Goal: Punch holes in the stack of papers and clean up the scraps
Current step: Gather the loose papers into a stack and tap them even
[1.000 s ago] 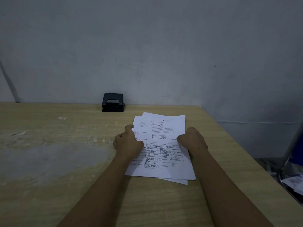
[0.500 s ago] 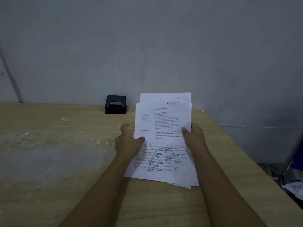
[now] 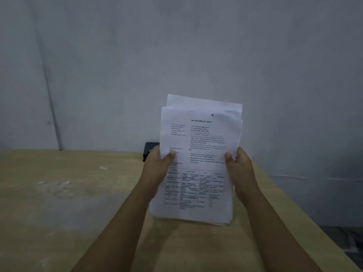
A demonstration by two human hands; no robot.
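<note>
A stack of white printed papers [image 3: 200, 146] stands almost upright above the wooden table [image 3: 68, 213], its sheets slightly fanned at the top. My left hand [image 3: 157, 169] grips the stack's left edge with the thumb on the front page. Gripping the right edge the same way is my right hand [image 3: 239, 169]. The stack's bottom edge hangs just above or on the table; I cannot tell which. A black hole punch [image 3: 148, 150] sits at the back of the table against the wall, mostly hidden behind the papers and my left hand.
Small white paper scraps [image 3: 103, 168] and pale dusty smears lie on the table's left half. A grey wall rises right behind the table. The table's right edge runs diagonally at the right, with clutter on the floor beyond it.
Both hands have lifted the papers from lying flat on the table to nearly upright. The stack now covers most of the hole punch.
</note>
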